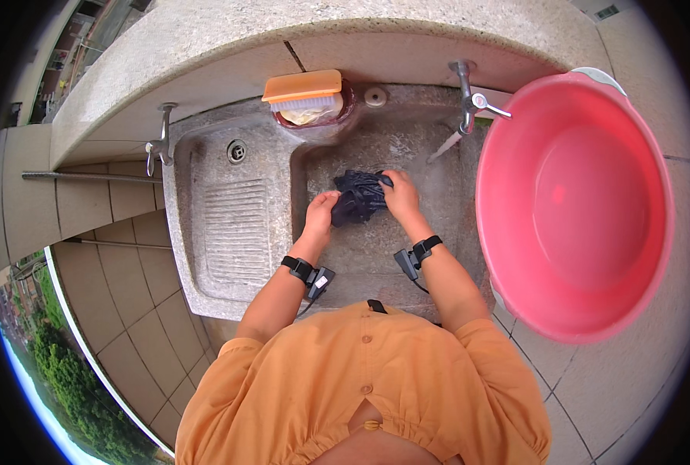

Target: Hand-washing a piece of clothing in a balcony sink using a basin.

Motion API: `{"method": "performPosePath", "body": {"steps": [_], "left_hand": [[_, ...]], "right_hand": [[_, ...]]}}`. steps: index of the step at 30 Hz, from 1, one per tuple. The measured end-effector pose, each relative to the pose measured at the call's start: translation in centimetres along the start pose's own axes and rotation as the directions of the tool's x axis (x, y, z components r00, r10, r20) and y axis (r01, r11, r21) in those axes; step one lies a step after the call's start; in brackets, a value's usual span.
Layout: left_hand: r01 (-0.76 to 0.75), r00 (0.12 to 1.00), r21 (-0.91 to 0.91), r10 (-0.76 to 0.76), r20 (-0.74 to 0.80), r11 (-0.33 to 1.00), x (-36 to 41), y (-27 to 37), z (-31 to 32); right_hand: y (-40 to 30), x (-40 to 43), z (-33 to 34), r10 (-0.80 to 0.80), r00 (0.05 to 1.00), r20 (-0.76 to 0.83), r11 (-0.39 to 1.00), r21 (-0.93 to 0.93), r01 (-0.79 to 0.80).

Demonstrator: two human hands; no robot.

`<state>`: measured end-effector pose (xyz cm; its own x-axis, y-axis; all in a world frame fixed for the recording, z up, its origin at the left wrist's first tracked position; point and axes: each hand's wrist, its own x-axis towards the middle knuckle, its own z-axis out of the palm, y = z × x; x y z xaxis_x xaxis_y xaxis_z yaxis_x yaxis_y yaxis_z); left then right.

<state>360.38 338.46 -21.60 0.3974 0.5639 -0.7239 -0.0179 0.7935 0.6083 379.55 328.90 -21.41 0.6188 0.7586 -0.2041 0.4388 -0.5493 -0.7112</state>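
Observation:
A dark, wet-looking bunched cloth [359, 196] hangs between my two hands over the deep basin of a stone laundry sink [391, 256]. My left hand [321, 214] pinches its left edge, thumb and fingers closed on the fabric. On the cloth's upper right side, my right hand [400, 195] grips a fold. Water [445, 146] runs from the right metal tap [467, 107] into the basin, to the right of the cloth. The fingertips under the fabric are partly hidden.
A large pink plastic tub [589, 203] stands right of the sink. An orange-backed brush [303, 86] rests on a soap dish [345, 116] at the back. The ribbed washboard [237, 229], a drain [237, 151] and a second tap [159, 148] are at left.

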Motion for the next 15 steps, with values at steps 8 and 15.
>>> {"method": "performPosePath", "body": {"steps": [8,15], "left_hand": [[-0.084,0.978,0.439,0.159,-0.136,0.895,0.2,3.0,0.1],[-0.202,0.978,0.724,0.173,0.116,0.659,0.8,-2.2,-0.7]], "right_hand": [[6.0,2.5,-5.2,0.104,0.993,-0.059,0.887,-0.446,-0.119],[3.4,-2.9,0.6,0.128,0.880,0.457,0.897,-0.431,0.093]]}}
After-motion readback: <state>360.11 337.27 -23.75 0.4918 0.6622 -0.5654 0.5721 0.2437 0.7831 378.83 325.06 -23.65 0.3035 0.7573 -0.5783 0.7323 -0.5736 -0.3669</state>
